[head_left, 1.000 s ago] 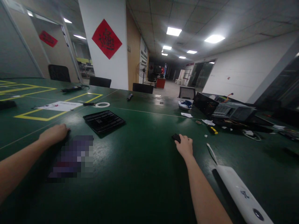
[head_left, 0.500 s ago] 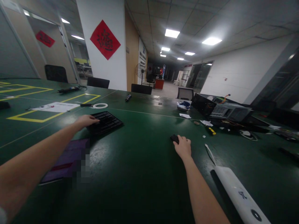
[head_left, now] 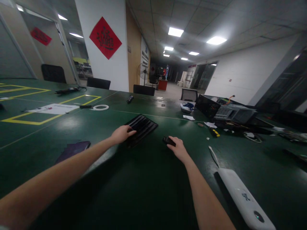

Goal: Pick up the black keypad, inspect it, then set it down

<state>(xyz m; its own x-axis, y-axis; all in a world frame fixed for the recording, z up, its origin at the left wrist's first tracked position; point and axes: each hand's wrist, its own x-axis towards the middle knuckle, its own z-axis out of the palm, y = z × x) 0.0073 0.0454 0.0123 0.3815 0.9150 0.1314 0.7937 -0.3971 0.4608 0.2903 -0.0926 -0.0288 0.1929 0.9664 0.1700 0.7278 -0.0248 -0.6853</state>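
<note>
My left hand (head_left: 122,134) grips the near edge of a black slotted panel (head_left: 142,126), which lies tilted on the green table (head_left: 148,179) in front of me. My right hand (head_left: 177,148) is closed on a small black object (head_left: 168,140) just right of the panel. A dark purple flat item (head_left: 73,149) lies to the left, beside my left forearm.
A white device with a thin antenna (head_left: 242,196) lies at the near right. An opened computer case (head_left: 227,112) with cables, scraps and a yellow-black tool (head_left: 214,132) sits at the far right. Yellow tape outlines (head_left: 28,121), a sheet of paper and a white ring (head_left: 100,107) are far left.
My left hand went from the purple item to the slotted panel, took hold of it and dragged it right toward the centre. My right hand slid slightly left with the small black object.
</note>
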